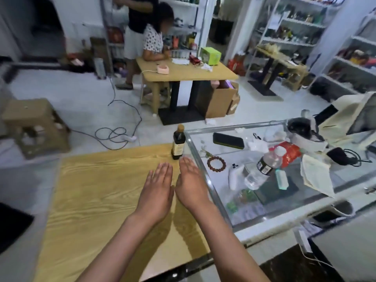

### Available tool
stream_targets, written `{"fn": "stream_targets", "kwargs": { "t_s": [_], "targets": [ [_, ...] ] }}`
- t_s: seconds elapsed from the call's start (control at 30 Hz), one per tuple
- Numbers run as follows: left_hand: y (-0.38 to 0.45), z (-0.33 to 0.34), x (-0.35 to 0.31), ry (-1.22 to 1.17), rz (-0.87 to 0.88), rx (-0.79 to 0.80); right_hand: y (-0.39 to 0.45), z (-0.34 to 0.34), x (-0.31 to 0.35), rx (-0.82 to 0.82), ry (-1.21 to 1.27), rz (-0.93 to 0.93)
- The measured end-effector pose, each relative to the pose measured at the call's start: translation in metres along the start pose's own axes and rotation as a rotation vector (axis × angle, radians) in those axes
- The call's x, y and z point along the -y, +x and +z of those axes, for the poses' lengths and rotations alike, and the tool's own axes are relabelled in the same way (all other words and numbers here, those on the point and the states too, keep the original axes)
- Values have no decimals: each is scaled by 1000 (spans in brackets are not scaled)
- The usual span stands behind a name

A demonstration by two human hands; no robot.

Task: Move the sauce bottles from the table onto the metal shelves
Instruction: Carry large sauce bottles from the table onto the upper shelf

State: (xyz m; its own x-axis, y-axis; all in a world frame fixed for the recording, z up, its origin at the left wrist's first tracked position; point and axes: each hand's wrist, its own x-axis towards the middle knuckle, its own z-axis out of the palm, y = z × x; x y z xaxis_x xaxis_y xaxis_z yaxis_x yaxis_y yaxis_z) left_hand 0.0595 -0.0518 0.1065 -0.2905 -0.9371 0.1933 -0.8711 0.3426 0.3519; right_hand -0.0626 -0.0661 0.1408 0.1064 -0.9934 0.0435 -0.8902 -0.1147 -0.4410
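Note:
One dark sauce bottle point(178, 142) with a brown cap and a pale label stands upright at the far right corner of the wooden table point(91, 200). My left hand point(157, 190) and my right hand point(190, 185) lie flat, palms down, side by side on the tabletop just in front of the bottle. Neither hand touches it and both hold nothing. White metal shelves point(293, 27) filled with goods line the far wall and the right wall point(354, 64).
A glass counter point(223, 202) directly right of the table carries a tipped water bottle point(262, 169), a phone, a bead bracelet and cloths. Two people stand at another wooden table point(187, 74) ahead. A plastic stool point(34, 127) and a cable point(114, 135) are on the floor.

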Motion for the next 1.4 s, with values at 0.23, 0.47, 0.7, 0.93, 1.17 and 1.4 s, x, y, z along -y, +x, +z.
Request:
{"fn": "stream_targets", "kwargs": {
  "t_s": [0.23, 0.47, 0.7, 0.93, 1.17, 1.4],
  "targets": [
    [32, 4, 32, 19, -200, 11, 70, 27, 10, 34, 328, 107],
    [83, 9, 44, 66, -297, 99, 182, 33, -32, -107, 433, 239],
    [150, 36, 55, 78, -350, 183, 272, 48, -88, -32, 561, 346],
    [173, 69, 65, 44, -399, 260, 292, 78, -105, -33, 564, 247],
    [155, 86, 67, -35, -470, 287, 288, 80, -99, 79, 447, 73],
    [118, 80, 74, -76, -457, 310, 231, 89, -96, 65, 509, 162]
  ]
}}
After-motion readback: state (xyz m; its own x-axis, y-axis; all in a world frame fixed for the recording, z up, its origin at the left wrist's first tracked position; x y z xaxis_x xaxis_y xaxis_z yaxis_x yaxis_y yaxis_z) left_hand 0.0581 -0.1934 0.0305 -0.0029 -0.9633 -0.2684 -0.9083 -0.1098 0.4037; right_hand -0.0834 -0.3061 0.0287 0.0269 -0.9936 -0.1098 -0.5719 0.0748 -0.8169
